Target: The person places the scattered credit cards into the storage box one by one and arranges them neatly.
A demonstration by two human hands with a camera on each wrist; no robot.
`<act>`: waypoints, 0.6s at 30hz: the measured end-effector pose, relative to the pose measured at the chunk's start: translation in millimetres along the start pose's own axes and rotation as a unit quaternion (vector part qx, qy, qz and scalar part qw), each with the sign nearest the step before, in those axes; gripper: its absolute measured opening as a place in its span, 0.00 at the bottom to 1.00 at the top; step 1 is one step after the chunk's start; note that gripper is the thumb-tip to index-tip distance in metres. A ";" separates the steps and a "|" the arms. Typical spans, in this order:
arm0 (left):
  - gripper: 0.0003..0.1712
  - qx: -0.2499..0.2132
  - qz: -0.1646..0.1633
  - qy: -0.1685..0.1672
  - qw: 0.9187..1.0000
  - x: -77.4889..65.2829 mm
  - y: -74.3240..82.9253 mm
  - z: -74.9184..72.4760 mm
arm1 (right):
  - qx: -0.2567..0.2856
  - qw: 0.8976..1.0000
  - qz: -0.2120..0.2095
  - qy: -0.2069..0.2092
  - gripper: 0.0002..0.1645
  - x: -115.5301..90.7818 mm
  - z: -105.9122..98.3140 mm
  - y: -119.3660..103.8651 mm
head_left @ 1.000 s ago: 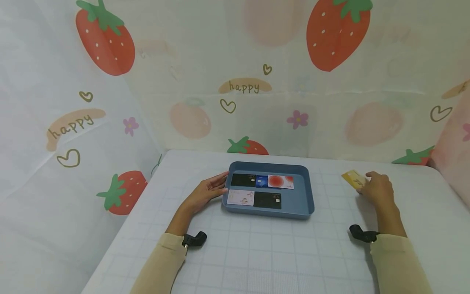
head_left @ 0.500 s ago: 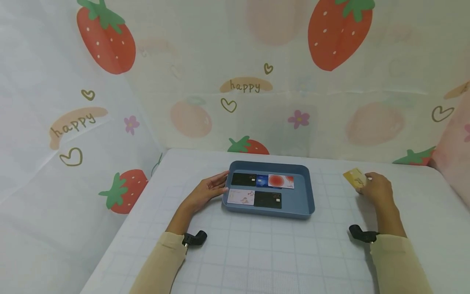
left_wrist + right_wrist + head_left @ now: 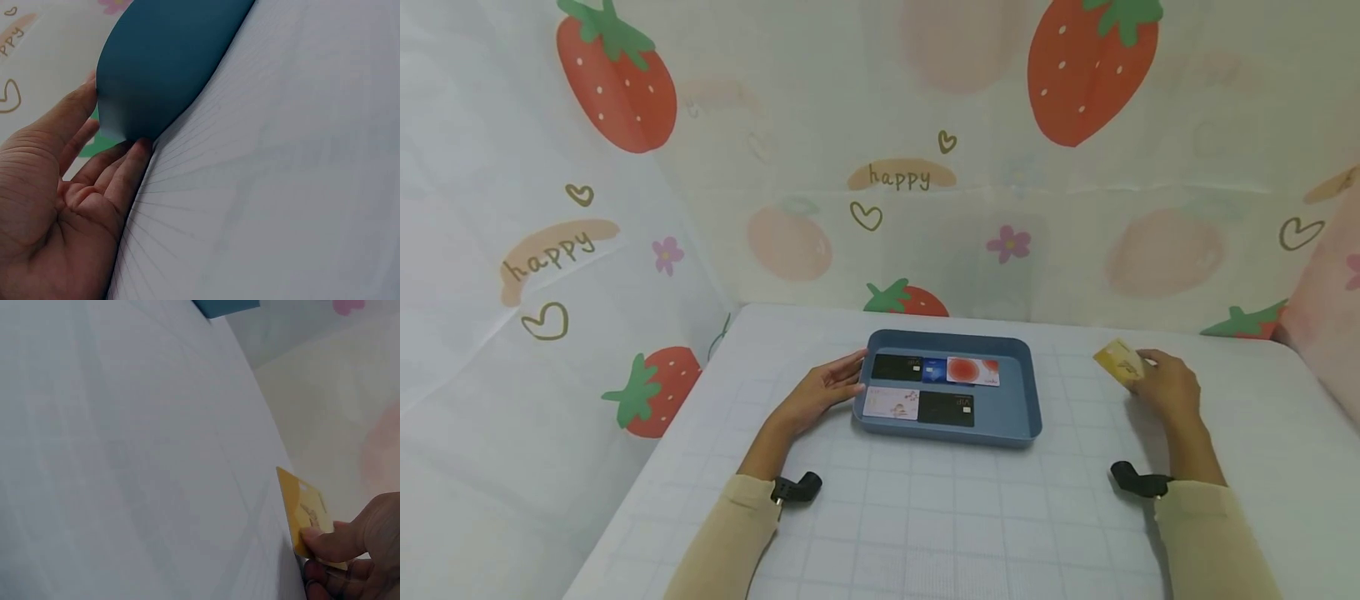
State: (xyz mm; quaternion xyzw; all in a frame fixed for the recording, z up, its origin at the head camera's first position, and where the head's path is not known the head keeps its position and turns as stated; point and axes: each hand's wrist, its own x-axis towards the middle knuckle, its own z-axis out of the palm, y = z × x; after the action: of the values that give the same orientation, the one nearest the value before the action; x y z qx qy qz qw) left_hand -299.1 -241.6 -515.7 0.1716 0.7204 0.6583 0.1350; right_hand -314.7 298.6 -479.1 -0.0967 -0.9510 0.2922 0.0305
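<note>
My right hand [image 3: 1171, 388] pinches a yellow bank card [image 3: 1120, 362] to the right of the tray, thumb on its face in the right wrist view, where the card [image 3: 303, 509] stands tilted close over the table. At the blue tray's [image 3: 1011, 417] left end, my left hand [image 3: 820, 393] touches the outer wall with relaxed fingers, seen also against the tray wall [image 3: 162, 69] in the left wrist view. Inside the tray lie two rows of cards: a black card [image 3: 897, 367], a blue card [image 3: 934, 370] partly under a red-and-white card [image 3: 973, 371], then a pale pink card [image 3: 891, 402] beside another black card [image 3: 946, 409].
A white checked cloth covers the table [image 3: 970, 517]. Behind it hangs a curtain [image 3: 925, 242] printed with strawberries, and a similar curtain runs along the left side. Each wrist wears a small black camera [image 3: 1138, 480].
The right hand has shifted very slightly left with the yellow bank card, whose angle has changed a little. The left hand, tray and cards in it stay put.
</note>
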 end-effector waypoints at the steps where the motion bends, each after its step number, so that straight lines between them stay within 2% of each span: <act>1: 0.39 -0.003 0.001 -0.001 1.000 0.0 0.1 0.0 | 0.002 1.000 0.003 0.003 0.32 -0.1 0.4 -0.6; 9: 0.39 -0.009 0.001 -0.002 1.000 -0.1 1.3 0.2 | 0.044 0.998 0.045 -0.002 0.28 1.2 1.1 -3.7; 18: 0.39 -0.007 0.000 -0.004 1.000 0.6 -0.9 -0.7 | 0.086 0.996 0.020 -0.032 0.28 3.4 -3.3 -0.8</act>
State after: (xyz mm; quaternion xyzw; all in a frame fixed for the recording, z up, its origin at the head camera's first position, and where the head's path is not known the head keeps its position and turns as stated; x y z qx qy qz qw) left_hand -300.0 -242.1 -516.5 0.1726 0.7152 0.6628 0.1391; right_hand -317.7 300.4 -475.9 -0.1032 -0.9207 0.3764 0.0030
